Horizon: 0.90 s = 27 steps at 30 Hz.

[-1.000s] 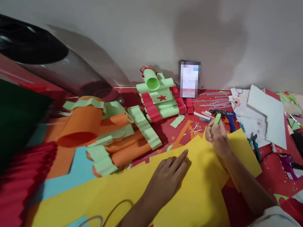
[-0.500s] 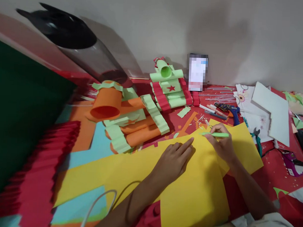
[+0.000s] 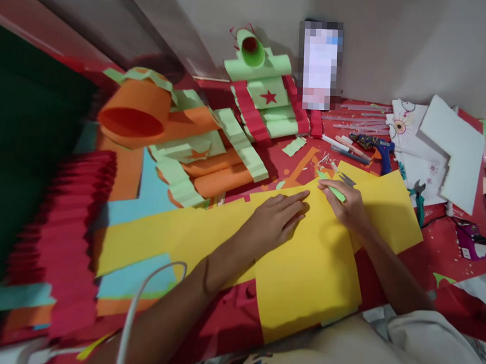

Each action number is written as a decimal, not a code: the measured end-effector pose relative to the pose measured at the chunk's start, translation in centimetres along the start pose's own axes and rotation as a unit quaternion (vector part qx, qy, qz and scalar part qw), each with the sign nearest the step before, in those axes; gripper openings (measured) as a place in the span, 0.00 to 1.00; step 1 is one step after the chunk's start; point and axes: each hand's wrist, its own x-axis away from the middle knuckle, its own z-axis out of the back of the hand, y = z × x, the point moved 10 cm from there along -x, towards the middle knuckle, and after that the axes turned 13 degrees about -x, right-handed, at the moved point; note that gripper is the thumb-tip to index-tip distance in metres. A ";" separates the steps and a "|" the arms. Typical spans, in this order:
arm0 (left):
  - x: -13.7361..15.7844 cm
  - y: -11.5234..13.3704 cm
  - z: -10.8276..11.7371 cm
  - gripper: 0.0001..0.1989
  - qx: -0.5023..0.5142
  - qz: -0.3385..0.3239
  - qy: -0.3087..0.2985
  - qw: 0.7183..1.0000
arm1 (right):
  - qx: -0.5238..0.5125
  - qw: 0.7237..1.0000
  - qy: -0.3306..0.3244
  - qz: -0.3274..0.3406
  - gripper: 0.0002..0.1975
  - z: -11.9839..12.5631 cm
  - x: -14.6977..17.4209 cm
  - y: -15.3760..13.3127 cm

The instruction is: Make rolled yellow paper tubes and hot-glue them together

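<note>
A large yellow paper sheet [image 3: 307,280] lies in front of me. My left hand [image 3: 281,218] rests flat on it, index finger stretched toward its far edge. Beside that fingertip, my right hand [image 3: 346,204] is closed around a slim light-green pen [image 3: 332,189], whose tip is close to the sheet's far edge. A grey pointed metal piece [image 3: 347,178] shows just behind my right knuckles; its kind is unclear. More yellow paper [image 3: 393,208] extends to the right, under my right forearm.
Beyond the paper stand an orange paper model [image 3: 223,178] and a green-and-red paper model [image 3: 270,98]. A phone [image 3: 318,68] leans on the wall. Glue gun [image 3: 382,149], pliers [image 3: 418,199] and white foam board [image 3: 451,147] lie right. A white cable [image 3: 132,311] loops near my left forearm.
The view has tipped down and closer. The green pen has turned from nearly level to slanting, its tip now pointing up and left. My left hand stays flat on the yellow paper.
</note>
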 end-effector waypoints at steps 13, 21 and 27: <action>-0.5 -0.6 -0.5 0.17 0.017 -0.007 -0.079 0.997 | -0.056 0.997 0.004 -0.050 0.18 0.4 -0.1 2.0; -0.2 -0.1 -0.6 0.16 -0.031 -0.027 -0.052 0.998 | -0.074 0.994 0.038 -0.075 0.13 0.8 0.1 2.8; 0.0 0.5 -0.3 0.18 -0.061 -0.035 -0.015 0.997 | -0.052 0.994 0.048 -0.084 0.11 0.9 0.4 3.0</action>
